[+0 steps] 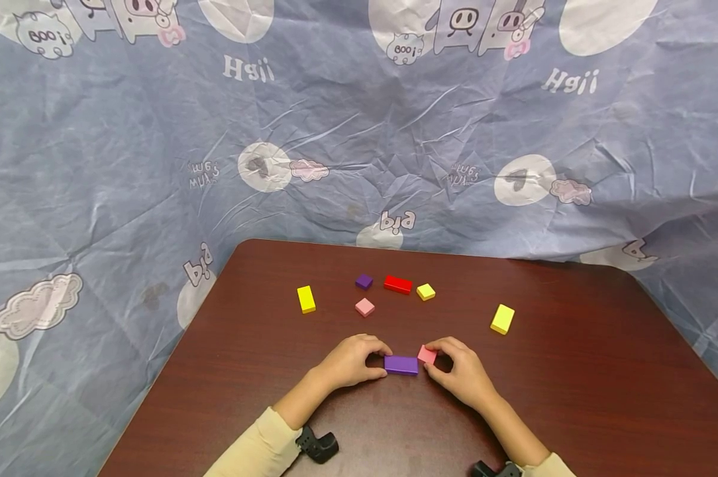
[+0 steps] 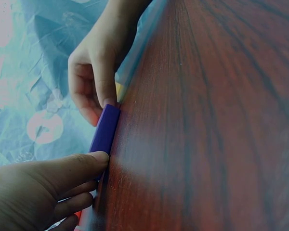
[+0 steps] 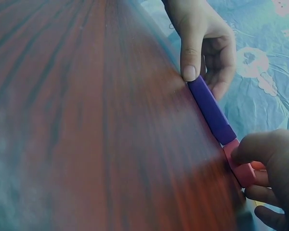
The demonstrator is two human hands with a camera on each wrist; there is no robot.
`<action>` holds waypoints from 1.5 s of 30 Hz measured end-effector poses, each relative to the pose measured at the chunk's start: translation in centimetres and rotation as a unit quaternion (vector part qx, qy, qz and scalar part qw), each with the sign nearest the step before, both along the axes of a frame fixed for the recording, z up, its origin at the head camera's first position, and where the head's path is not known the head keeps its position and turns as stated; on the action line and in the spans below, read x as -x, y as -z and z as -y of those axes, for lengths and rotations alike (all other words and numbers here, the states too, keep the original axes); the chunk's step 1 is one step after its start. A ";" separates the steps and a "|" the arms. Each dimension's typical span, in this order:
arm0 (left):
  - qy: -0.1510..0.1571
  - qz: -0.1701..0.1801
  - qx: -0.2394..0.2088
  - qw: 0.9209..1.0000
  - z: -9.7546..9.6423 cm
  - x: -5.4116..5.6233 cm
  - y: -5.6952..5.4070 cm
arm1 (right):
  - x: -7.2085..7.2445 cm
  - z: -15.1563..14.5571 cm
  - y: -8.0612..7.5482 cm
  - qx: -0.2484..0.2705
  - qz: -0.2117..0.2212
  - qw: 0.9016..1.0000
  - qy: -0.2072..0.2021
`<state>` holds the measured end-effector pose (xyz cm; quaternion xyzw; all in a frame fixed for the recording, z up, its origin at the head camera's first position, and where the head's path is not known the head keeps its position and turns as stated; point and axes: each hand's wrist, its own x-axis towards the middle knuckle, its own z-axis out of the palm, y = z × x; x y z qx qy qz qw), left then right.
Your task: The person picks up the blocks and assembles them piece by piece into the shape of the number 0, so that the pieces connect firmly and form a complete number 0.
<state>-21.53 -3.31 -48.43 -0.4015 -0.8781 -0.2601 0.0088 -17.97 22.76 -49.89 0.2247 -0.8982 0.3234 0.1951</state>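
Observation:
A long purple block (image 1: 401, 366) lies on the brown table, and my left hand (image 1: 352, 361) pinches its left end between thumb and fingers. Right beside the block's other end, a pink square block (image 1: 427, 355) is held by my right hand (image 1: 463, 372), thumb at the near side and fingers at the far side. In the right wrist view the purple block (image 3: 212, 110) and the pink block (image 3: 238, 163) sit end to end. From the left wrist view, the purple block (image 2: 105, 129) hides the pink one.
Farther back on the table (image 1: 263, 391) lie a yellow block (image 1: 307, 299), a small purple block (image 1: 364, 282), a light pink block (image 1: 365, 307), a red block (image 1: 398, 285), a pale yellow block (image 1: 426, 292) and another yellow block (image 1: 503, 319). A printed cloth (image 1: 335, 112) hangs behind.

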 end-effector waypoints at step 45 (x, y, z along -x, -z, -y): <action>0.018 0.013 0.003 1.000 1.0 1.5 -0.9 | 0.0 2.4 0.7 -0.015 -0.072 0.997 -0.006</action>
